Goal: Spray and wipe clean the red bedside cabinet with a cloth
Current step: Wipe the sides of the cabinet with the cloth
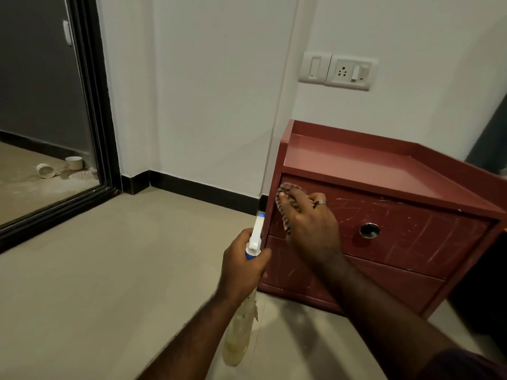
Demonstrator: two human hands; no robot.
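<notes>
Two-drawer red cabinet (pixel 370 165) sits on floor vs white wall, fronts scuffed. Spray bottle (pixel 256 234) just left of it, nozzle up, L hand (pixel 241 267) curled round its neck. R hand (pixel 310 223), fingers flat, presses cloth (pixel 284 196) on top drawer's upper-left corner.

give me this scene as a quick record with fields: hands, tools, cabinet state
cabinet: red, against the wall, two closed drawers
upper drawer: pale streaks across its front, round pull hole in the middle
left hand: grips the spray bottle by its neck, nozzle toward the cabinet
right hand: presses the cloth on the upper drawer front, near its left end
surroundings: wall socket above the cabinet
</notes>
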